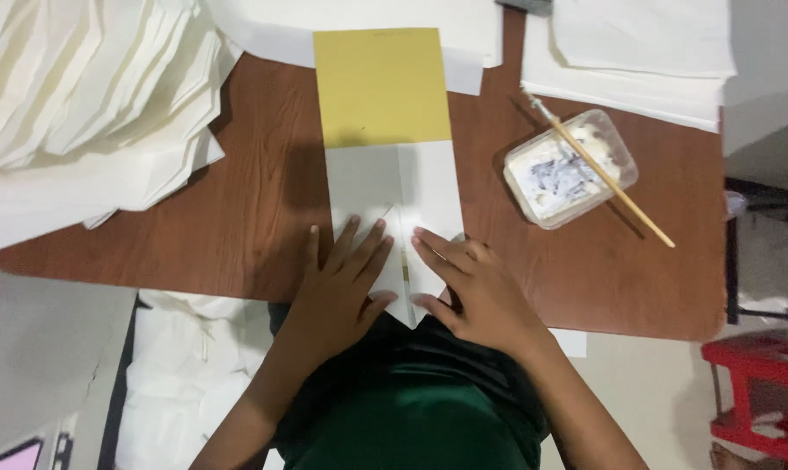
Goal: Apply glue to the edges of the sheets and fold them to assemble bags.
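The folded white paper (pixel 394 187) lies on the brown wooden table (pixel 263 200) right in front of me, its near end folded into a point that hangs a little over the table's near edge, its far end running under a yellow sheet (pixel 382 85). From my seat I see both hands pressed flat on that near end. My left hand (pixel 337 283) has its fingers (pixel 366 245) spread and straight, palm down, the tips resting on the left flap of the fold; the thumb sits at the lower edge by the point. It grips nothing, only presses. My right hand (pixel 472 292) lies the same way on the right flap, fingers (pixel 437 248) stretched out and angled up and left toward the centre crease, also clasping nothing. The two hands sit close on either side of the crease, not touching each other. Both forearms come up from the bottom of the view, angled inward, wrists low over the table's edge.

To the right, well apart from the hands, stands a clear plastic tub (pixel 570 168) holding white paste. A thin wooden stick (pixel 604 174) rests slantwise across its rim, one end past the tub toward me. A large stack of folded white papers (pixel 89 96) fills the far left of the table, and more flat white sheets (pixel 637 52) lie at the far right.
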